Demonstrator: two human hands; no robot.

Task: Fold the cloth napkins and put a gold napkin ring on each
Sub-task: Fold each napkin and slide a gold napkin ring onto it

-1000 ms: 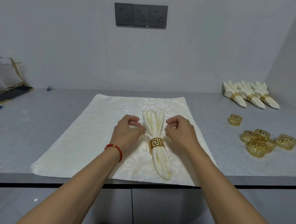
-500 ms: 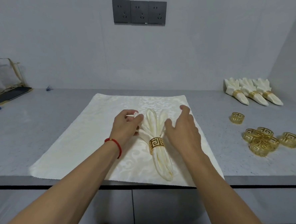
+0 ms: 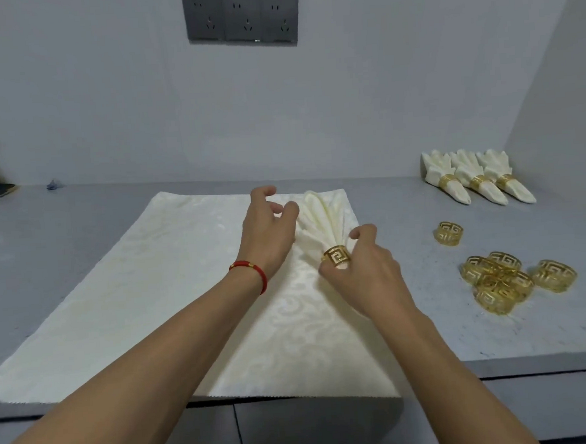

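The ringed napkin (image 3: pixel 322 227), lying on the flat cloth (image 3: pixel 171 280) on the bench (image 3: pixel 61 215), is gripped at its gold ring (image 3: pixel 336 258) by the right hand (image 3: pixel 363 269), the left hand (image 3: pixel 268 230) hanging loosely curled beside its fan; transfer to the three finished napkins (image 3: pixel 477 179) is judged next.

Grey countertop (image 3: pixel 80 241): cream cloth (image 3: pixel 151 282), gold rings (image 3: pixel 504 277).

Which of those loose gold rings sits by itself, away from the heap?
The lone gold ring, farthest back on the counter; the other loose rings cluster nearer the counter's front edge.
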